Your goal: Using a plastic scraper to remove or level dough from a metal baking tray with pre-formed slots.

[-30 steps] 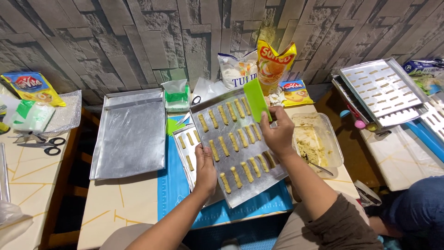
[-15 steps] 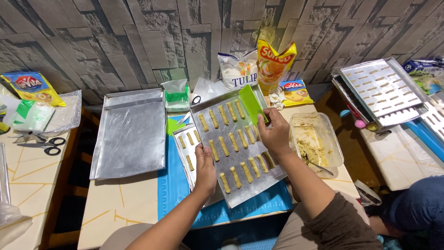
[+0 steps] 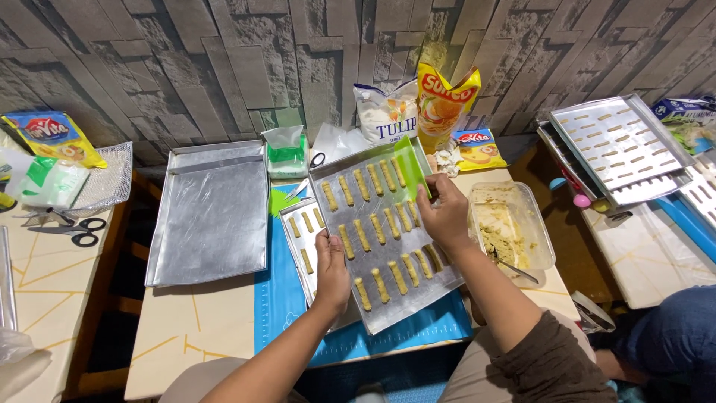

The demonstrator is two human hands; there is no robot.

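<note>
A metal baking tray [image 3: 436, 280] with rows of finger-shaped dough pieces [image 3: 374, 227] lies tilted on a second, smaller tray [image 3: 292, 237]. My left hand [image 3: 332, 269] rests flat on the big tray's near left edge. My right hand [image 3: 446, 213] holds a green flat scraper [image 3: 412, 166] over the tray's far right corner, near the last row of dough pieces. A clear plastic tub of dough [image 3: 511, 231] with a spoon in it stands just right of that hand.
An empty metal tray [image 3: 212, 213] lies to the left on a blue mat [image 3: 276, 298]. Food bags [image 3: 444, 104] stand against the wall. Scissors [image 3: 71, 227] lie at the far left. More trays with dough pieces [image 3: 619, 142] are stacked at the right.
My right hand has lowered the green scraper from upright above the tray to lying close over its far right corner. My left hand has stayed on the tray's edge.
</note>
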